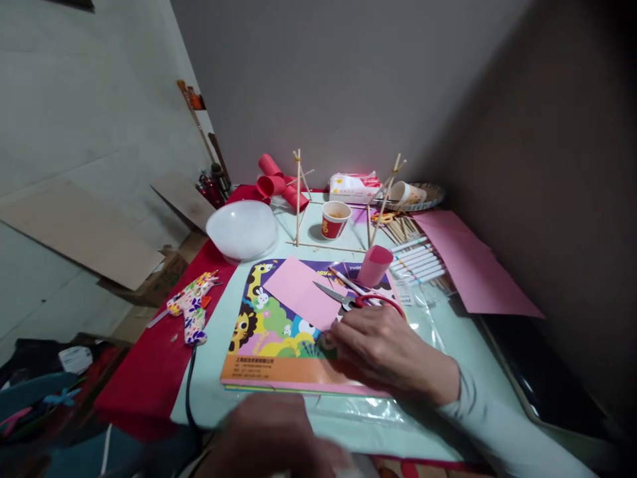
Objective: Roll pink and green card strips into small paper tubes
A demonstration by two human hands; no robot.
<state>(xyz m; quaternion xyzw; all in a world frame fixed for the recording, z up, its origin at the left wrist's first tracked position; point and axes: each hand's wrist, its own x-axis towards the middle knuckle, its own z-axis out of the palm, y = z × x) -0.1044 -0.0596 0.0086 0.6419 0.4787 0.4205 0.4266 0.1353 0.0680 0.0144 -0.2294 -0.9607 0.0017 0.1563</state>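
My right hand [383, 342] rests over a colourful animal-print booklet [293, 348], fingers curled in and pressed together. What they hold, if anything, is hidden. Just beyond its knuckles lie scissors [353, 302] with red handles, blades part-way over a pink paper rectangle [298, 289]. The paper's near corner reaches to my right fingertips. A rolled pink paper tube [374, 265] stands at the booklet's far right, beside a pencil [351, 279]. At the bottom edge my left hand [269, 435] is smeared by motion, and its fingers cannot be made out.
A patterned glue gun [192, 309] with a cord lies on the left. Behind are a white bowl [242, 229], red paper tubes [271, 184], a paper cup [335, 220] and a stick frame [298, 199]. Markers [421, 262] and pink sheets [472, 265] lie on the right.
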